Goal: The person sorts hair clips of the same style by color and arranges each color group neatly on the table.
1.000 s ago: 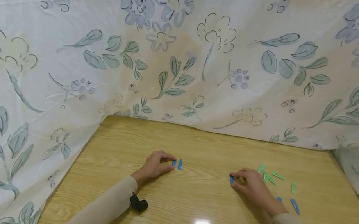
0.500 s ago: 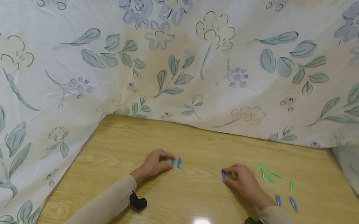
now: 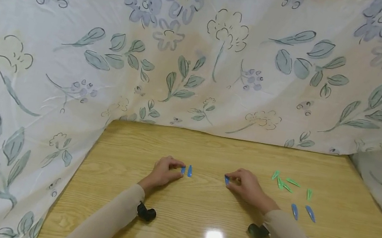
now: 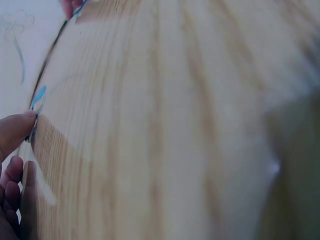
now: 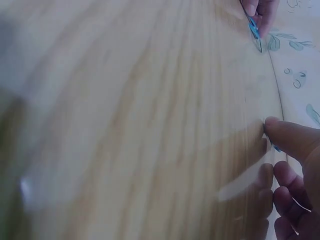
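Toward the table's left, my left hand point(image 3: 164, 172) pinches a blue snap hair clip point(image 3: 183, 170) between thumb and fingers, low at the tabletop. A second blue hair clip point(image 3: 190, 171) lies just right of it, standing lengthwise away from me. My right hand point(image 3: 247, 187) holds another blue hair clip point(image 3: 227, 180) by its ends near the middle of the table. The right wrist view shows the right thumb point(image 5: 292, 137) covering most of that clip. In the left wrist view, a blue clip point(image 4: 39, 95) shows beyond the left thumb point(image 4: 17, 131).
Right of my right hand lie a blue hair clip point(image 3: 294, 211) and another slanted blue clip point(image 3: 310, 213). Behind them are several green hair clips point(image 3: 279, 182). A floral cloth point(image 3: 220, 77) hangs along the back and sides of the wooden table point(image 3: 198, 213).
My right hand has moved left across the table with its blue hair clip, toward the left hand. The left hand stays at its clip. The two right-hand blue clips are now fully uncovered.
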`<action>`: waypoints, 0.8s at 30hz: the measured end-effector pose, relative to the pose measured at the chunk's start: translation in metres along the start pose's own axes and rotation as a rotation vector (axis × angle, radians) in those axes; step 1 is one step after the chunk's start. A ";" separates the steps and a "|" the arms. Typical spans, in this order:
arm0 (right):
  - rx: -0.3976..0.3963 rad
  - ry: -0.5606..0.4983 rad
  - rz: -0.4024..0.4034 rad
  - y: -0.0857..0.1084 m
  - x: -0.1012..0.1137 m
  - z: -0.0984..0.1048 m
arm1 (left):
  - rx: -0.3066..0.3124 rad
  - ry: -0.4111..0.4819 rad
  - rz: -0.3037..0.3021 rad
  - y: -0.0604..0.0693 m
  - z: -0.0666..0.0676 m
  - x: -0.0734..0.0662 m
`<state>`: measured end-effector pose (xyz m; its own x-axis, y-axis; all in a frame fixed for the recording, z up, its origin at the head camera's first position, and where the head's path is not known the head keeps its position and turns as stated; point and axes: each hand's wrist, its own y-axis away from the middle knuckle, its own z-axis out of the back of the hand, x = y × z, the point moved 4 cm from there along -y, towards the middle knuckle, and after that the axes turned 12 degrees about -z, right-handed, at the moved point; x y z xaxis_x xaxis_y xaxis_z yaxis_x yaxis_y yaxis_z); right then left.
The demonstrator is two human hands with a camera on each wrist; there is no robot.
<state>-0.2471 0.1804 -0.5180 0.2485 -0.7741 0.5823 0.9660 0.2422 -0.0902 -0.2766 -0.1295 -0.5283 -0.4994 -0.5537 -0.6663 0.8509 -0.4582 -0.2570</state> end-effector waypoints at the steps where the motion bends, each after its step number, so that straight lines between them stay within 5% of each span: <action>1: 0.000 0.003 -0.004 -0.002 0.002 -0.001 | -0.001 0.000 -0.004 0.000 0.000 0.000; 14: 0.065 -0.027 -0.055 -0.017 0.022 -0.021 | 0.007 0.003 0.008 0.000 -0.002 0.003; 24: 0.029 -0.046 -0.037 -0.024 0.038 -0.031 | -0.015 0.003 -0.008 0.001 -0.002 0.002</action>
<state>-0.2591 0.1268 -0.5187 0.2086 -0.7550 0.6217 0.9718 0.2313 -0.0451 -0.2763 -0.1293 -0.5313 -0.5062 -0.5477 -0.6662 0.8489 -0.4526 -0.2729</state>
